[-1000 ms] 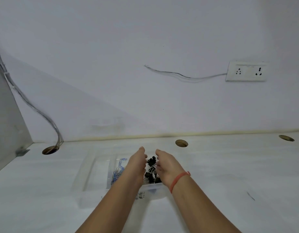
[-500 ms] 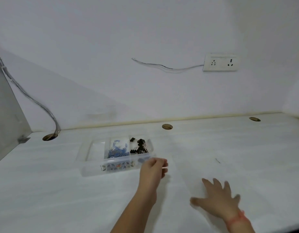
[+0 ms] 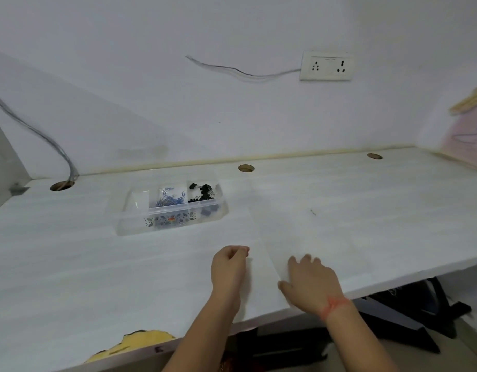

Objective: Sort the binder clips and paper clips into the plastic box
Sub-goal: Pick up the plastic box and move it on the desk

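Observation:
The clear plastic box (image 3: 129,226) sits on the white table, left of centre. Blue paper clips (image 3: 169,201) lie in its middle compartment and black binder clips (image 3: 203,193) in its right one; the left compartment looks bare. My left hand (image 3: 229,267) hovers near the table's front, well in front of the box, fingers curled shut against the thumb with nothing visible in them. My right hand (image 3: 309,283), with an orange wrist thread, lies palm down with fingers spread on a white paper sheet (image 3: 299,226).
Round cable holes (image 3: 246,168) (image 3: 61,186) (image 3: 374,156) line the back of the table. A grey cable (image 3: 44,138) drops into the left hole. A wall socket (image 3: 326,66) is at upper right. The table's front edge is chipped at lower left (image 3: 135,342). Dark objects lie under the table (image 3: 409,312).
Both hands have left the box and drawn back toward the table's front. The right hand went right and down onto the sheet. The view has shifted, so the box appears farther left.

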